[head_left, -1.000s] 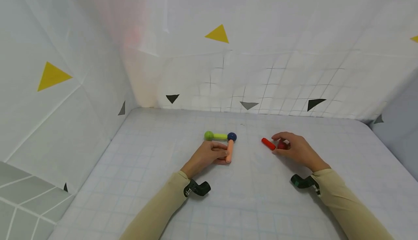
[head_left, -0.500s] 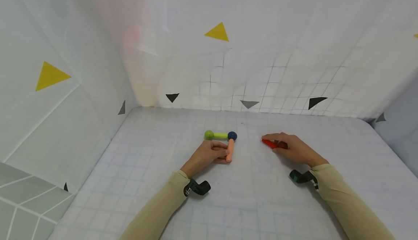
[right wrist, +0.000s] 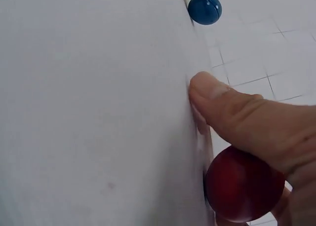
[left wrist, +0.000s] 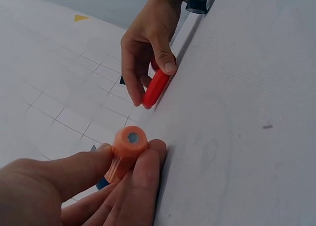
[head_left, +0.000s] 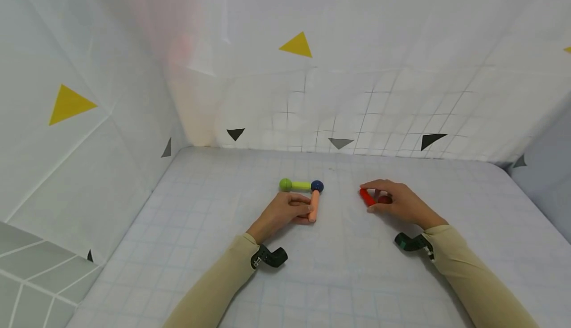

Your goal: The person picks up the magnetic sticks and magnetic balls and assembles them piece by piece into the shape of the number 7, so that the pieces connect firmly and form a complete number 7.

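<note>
My left hand (head_left: 285,209) pinches an orange magnetic rod (head_left: 314,206) between thumb and fingers. The rod's far end meets a dark blue ball (head_left: 317,186). From that ball a yellow-green rod (head_left: 301,186) runs left to a green ball (head_left: 285,185). In the left wrist view, a silvery disc shows on the free end of the orange rod (left wrist: 127,144). My right hand (head_left: 401,201) holds a red rod (head_left: 368,197) between thumb and fingertips. Behind that rod, under the curved fingers, lies a dark red ball (right wrist: 244,184); whether rod and ball touch is unclear.
Both hands work on a white table cover (head_left: 330,268) with a faint grid. White sheeting (head_left: 357,95) with triangles and grid lines rises at the back, and another sheet (head_left: 116,159) stands at the left. Each wrist carries a small dark camera (head_left: 269,257).
My right fingers have reached forward over the red rod and taken hold of it, turning it slightly. The left hand and its joined pieces have stayed in place.
</note>
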Motion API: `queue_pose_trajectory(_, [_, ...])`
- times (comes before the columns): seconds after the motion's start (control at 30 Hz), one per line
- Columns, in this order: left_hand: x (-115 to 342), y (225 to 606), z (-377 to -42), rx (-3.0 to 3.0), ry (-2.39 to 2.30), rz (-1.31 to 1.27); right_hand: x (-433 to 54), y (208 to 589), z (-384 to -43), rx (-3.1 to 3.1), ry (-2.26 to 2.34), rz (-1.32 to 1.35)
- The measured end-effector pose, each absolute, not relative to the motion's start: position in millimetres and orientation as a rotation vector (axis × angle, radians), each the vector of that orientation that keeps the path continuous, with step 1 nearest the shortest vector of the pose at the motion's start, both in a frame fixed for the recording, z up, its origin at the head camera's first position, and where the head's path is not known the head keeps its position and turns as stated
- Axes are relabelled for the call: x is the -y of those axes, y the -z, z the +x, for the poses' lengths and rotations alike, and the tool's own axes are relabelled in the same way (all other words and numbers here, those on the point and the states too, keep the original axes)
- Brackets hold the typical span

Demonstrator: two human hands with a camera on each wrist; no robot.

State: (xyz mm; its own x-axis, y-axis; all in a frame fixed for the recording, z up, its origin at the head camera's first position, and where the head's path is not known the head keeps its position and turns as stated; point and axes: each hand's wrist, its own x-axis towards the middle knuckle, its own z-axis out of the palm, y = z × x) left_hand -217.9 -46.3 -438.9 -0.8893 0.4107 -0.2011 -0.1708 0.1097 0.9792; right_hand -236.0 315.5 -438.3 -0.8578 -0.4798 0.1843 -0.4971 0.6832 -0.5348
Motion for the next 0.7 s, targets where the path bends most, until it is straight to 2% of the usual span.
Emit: queue_pose_trajectory(0.7, [46.9,440.3,-216.1,-2.021,-1.831,0.276,-294.2,425.2,-224.2,2.708,-0.981,0.787])
